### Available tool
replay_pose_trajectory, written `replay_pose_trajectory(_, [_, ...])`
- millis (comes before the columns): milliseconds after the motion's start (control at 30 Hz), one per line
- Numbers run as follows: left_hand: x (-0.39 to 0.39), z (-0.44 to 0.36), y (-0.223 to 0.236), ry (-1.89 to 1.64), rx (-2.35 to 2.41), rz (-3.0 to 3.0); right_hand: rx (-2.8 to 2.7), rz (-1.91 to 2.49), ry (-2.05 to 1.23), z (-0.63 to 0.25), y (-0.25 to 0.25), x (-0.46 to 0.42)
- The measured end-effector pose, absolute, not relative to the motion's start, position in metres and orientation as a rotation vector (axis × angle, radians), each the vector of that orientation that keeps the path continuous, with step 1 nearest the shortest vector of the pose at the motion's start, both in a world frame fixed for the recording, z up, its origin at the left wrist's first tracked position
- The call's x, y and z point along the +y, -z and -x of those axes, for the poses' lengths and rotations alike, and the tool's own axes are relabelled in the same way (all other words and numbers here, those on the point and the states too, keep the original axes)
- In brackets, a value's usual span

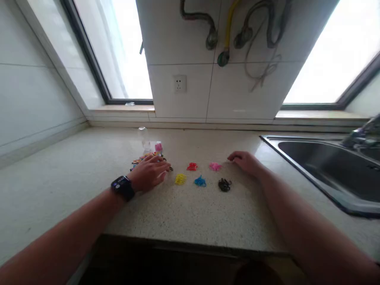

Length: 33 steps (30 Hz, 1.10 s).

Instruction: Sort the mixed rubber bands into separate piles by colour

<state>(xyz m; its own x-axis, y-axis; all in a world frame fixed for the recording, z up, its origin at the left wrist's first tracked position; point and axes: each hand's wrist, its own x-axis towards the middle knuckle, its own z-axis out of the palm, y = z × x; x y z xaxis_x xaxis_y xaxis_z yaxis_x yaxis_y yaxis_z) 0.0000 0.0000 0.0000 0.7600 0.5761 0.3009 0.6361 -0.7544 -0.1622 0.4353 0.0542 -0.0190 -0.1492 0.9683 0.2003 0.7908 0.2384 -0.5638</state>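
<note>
Mixed-colour pile point(136, 161) of small band-like pieces: on the counter point(184, 217), left of centre, partly covered by the left hand point(150, 173). Left hand palm down, fingers loosely bent over the pile's near right side; fingertip contact hidden, so cannot tell whether any piece is pinched. Right hand point(242, 161) low at the counter, right of centre, fingers curled inward; cannot tell how far the fingertips are parted or whether they hold anything.

Between the hands, five single-colour clusters. Far row: red cluster point(192, 166), then pink cluster point(215, 166) to its right, near the right hand. Near row, left to right: yellow cluster point(180, 179), blue cluster point(200, 181), black cluster point(224, 185). All lie apart from one another.

Just beyond the pile: clear container point(143, 136) and, to its right, a pink-and-white item point(158, 147), details blurred.

Writing: smartwatch point(123, 188) on the left wrist, screen lit with pale characters, too small to read; brand not legible.

Right: steel sink point(320, 162) with tap point(365, 130). Far wall: socket point(179, 83), yellow pipe point(230, 23) above.
</note>
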Motion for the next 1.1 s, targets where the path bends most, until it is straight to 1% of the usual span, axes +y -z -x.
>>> replay_pose_trajectory(467, [-0.003,-0.006,0.005,0.34,-0.89,2.696,-2.01,1.585,-0.435,-0.442,0.027,0.059])
replay_pose_trajectory(667, [-0.006,-0.012,-0.002,0.375,-0.861,2.69,-2.03,1.593,-0.418,-0.441,0.029,0.061])
replay_pose_trajectory(900, [-0.04,-0.064,-0.017,0.439,-0.823,2.781,-2.041,1.586,-0.384,-0.437,0.029,0.062])
replay_pose_trajectory(1100, [-0.078,-0.113,-0.019,0.487,-0.864,2.855,-2.028,1.591,-0.394,-0.432,0.028,0.061])
